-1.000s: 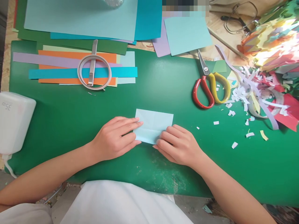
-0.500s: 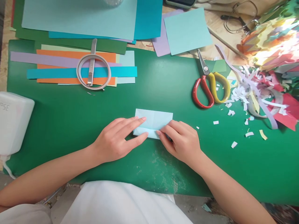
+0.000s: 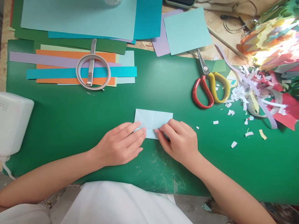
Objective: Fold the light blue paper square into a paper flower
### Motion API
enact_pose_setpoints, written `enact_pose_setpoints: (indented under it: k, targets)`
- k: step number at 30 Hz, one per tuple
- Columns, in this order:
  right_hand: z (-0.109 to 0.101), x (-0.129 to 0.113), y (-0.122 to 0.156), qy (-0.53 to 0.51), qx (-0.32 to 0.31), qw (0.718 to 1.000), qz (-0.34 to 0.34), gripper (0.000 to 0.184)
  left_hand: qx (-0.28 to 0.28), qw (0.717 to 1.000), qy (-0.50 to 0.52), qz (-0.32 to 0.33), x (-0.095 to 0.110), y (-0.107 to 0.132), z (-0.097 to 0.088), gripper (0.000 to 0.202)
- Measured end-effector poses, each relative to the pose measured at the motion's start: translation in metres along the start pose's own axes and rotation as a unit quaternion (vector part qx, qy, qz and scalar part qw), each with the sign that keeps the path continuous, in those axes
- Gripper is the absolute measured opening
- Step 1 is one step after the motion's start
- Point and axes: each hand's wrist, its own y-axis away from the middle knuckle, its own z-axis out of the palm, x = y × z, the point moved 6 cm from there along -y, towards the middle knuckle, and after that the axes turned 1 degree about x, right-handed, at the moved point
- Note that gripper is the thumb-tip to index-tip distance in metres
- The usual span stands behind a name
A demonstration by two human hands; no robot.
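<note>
A small light blue paper [image 3: 153, 118], folded into a narrow rectangle, lies on the green mat [image 3: 70, 118] in front of me. My left hand [image 3: 121, 143] rests on its lower left edge, fingers close together and pressing the folded flap down. My right hand [image 3: 179, 141] has curled fingers pinching the lower right edge of the same paper. The fingertips of both hands nearly meet at the paper's bottom edge, and they hide its lower part.
Red and yellow scissors [image 3: 210, 87] lie to the right, beside a heap of paper scraps [image 3: 261, 90]. Coloured paper strips [image 3: 58, 67] under a tape ring [image 3: 93, 72] lie at the back left. Large paper sheets [image 3: 79, 18] lie behind them. A white device [image 3: 14, 121] stands at the left edge.
The lower part of the paper has been folded upward, so it now looks shorter. Both hands have drawn together along its bottom edge, the left sliding right.
</note>
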Motion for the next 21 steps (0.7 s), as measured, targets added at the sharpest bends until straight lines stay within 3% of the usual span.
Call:
enact_pose_setpoints:
  k: [8, 21]
  targets:
    - [0.002, -0.001, 0.0, 0.016, -0.005, 1.0, -0.002, 0.03, -0.021, 0.999, 0.014, 0.027, 0.016, 0.0, 0.008, 0.037]
    - [0.003, -0.002, -0.002, 0.046, -0.003, 0.999, -0.006, 0.03, -0.06, 0.997, 0.038, 0.017, 0.013, 0.0, 0.011, 0.041]
